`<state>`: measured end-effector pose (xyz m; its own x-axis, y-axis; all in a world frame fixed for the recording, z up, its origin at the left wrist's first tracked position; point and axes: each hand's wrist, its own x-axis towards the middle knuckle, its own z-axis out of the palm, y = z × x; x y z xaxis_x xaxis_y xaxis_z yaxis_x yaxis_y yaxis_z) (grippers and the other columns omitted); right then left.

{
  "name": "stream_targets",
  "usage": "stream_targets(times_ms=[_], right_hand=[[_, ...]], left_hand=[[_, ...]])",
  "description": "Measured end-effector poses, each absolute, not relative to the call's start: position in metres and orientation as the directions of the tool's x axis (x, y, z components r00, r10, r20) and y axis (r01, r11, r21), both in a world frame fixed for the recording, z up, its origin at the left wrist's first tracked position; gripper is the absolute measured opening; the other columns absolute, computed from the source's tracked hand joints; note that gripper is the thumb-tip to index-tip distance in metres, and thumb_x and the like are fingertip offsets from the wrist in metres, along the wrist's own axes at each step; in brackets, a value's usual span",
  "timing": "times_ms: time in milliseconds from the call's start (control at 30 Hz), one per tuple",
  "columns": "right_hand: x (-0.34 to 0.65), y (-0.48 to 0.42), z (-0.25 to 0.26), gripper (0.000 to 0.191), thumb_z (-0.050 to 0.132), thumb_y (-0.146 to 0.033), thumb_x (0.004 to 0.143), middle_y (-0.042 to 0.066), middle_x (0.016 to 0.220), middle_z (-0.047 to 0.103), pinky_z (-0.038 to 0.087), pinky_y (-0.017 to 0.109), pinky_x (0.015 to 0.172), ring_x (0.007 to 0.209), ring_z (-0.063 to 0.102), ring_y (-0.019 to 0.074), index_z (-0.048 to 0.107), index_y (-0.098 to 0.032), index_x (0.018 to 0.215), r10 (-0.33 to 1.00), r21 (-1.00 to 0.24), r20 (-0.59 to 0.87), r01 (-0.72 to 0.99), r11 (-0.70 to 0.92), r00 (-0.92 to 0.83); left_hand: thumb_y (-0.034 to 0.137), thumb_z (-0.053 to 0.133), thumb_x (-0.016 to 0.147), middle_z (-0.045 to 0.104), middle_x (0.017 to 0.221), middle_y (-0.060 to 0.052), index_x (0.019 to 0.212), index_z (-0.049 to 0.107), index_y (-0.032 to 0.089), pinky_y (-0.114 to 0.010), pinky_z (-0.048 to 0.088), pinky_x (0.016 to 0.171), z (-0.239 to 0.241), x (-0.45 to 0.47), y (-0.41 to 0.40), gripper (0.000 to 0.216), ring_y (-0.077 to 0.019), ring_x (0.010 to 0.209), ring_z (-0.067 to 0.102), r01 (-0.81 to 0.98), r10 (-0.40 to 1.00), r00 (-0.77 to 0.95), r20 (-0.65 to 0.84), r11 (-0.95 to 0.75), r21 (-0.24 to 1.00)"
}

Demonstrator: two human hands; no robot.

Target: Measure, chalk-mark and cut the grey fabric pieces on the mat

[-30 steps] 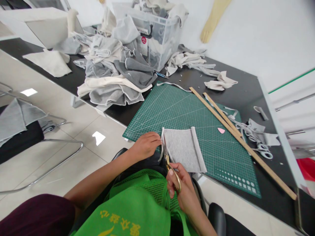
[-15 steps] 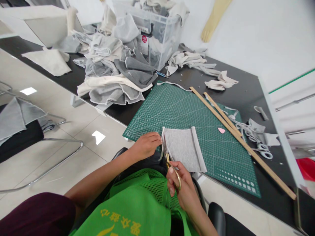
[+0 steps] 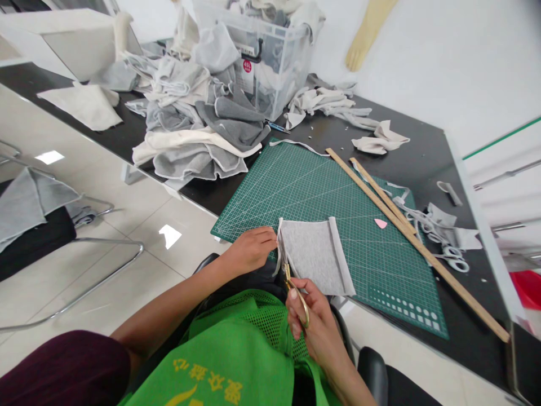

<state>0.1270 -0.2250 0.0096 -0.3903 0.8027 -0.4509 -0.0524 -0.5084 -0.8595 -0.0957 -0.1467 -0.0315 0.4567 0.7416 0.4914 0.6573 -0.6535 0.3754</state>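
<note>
A light grey piece of cloth [image 3: 310, 254] lies over the near edge of the green cutting mat [image 3: 300, 169], with folded bands along its left and right sides. My left hand [image 3: 256, 248] pinches the cloth's left edge, where a narrow strip [image 3: 278, 260] hangs down. Gold-handled scissors [image 3: 288, 276] are in my right hand [image 3: 310, 313], thumb and fingers around the loops. Their blades point away from me, along the left edge of the cloth. Whether the blades are fully closed is hard to make out.
Two wooden rulers [image 3: 380, 220] cross the mat's right side, near a pink chalk-like piece [image 3: 381, 224]. White-handled scissors [image 3: 454, 258] lie among scraps at right. A heap of grey cloth [image 3: 203, 152] and a clear plastic box [image 3: 276, 62] stand behind. A blue pen-like tool [image 3: 279, 128] lies beside the box.
</note>
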Motion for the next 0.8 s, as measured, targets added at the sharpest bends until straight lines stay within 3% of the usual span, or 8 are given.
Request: stream_targets(times_ms=[400, 533, 600, 700, 800], right_hand=[[0.126, -0.229, 0.009, 0.036, 0.065, -0.048, 0.093, -0.011, 0.055, 0.047, 0.031, 0.016, 0.040, 0.040, 0.038, 0.0046, 0.051, -0.020, 0.112, 0.809, -0.867, -0.455, -0.023, -0.498, -0.373], [0.127, -0.227, 0.008, 0.037, 0.066, -0.048, 0.093, -0.011, 0.054, 0.047, 0.029, 0.016, 0.039, 0.039, 0.037, 0.0042, 0.051, -0.020, 0.111, 0.807, -0.864, -0.452, -0.038, -0.502, -0.380], [0.128, -0.226, 0.008, 0.037, 0.066, -0.048, 0.092, -0.012, 0.054, 0.046, 0.028, 0.016, 0.039, 0.038, 0.036, 0.0041, 0.052, -0.019, 0.110, 0.803, -0.862, -0.456, -0.036, -0.506, -0.384], [0.129, -0.225, 0.008, 0.039, 0.067, -0.049, 0.091, -0.012, 0.052, 0.045, 0.029, 0.016, 0.039, 0.037, 0.036, 0.0043, 0.052, -0.019, 0.110, 0.799, -0.860, -0.464, -0.024, -0.510, -0.381], [0.130, -0.225, 0.007, 0.040, 0.068, -0.051, 0.089, -0.012, 0.052, 0.045, 0.029, 0.016, 0.038, 0.037, 0.037, 0.0045, 0.052, -0.020, 0.108, 0.800, -0.854, -0.472, -0.032, -0.519, -0.371]], left_hand=[[0.003, 0.048, 0.089, 0.069, 0.100, -0.008, 0.095, 0.068, 0.015, -0.039, 0.053, 0.099, -0.031, -0.094, -0.146, 0.025, -0.0209, 0.105, 0.061, 0.632, 0.736, 0.438, 0.517, -0.661, 0.405], [0.006, 0.051, 0.090, 0.067, 0.100, -0.008, 0.094, 0.068, 0.017, -0.038, 0.053, 0.095, -0.025, -0.095, -0.146, 0.021, -0.0210, 0.105, 0.060, 0.605, 0.783, 0.380, 0.492, -0.613, 0.508], [0.014, 0.057, 0.091, 0.065, 0.112, -0.010, 0.106, 0.067, 0.018, -0.041, 0.051, 0.099, -0.017, -0.096, -0.145, 0.018, -0.0229, 0.112, 0.058, 0.584, 0.819, 0.340, 0.463, -0.570, 0.578], [0.031, 0.064, 0.091, 0.054, 0.139, -0.014, 0.136, 0.052, 0.018, -0.049, 0.042, 0.111, -0.005, -0.097, -0.142, 0.048, -0.0279, 0.130, 0.048, 0.569, 0.847, 0.332, 0.416, -0.531, 0.628], [0.034, 0.056, 0.097, 0.058, 0.138, -0.012, 0.142, 0.047, 0.021, -0.051, 0.042, 0.110, -0.001, -0.096, -0.137, 0.048, -0.0281, 0.130, 0.049, 0.592, 0.855, 0.372, 0.361, -0.518, 0.617]])
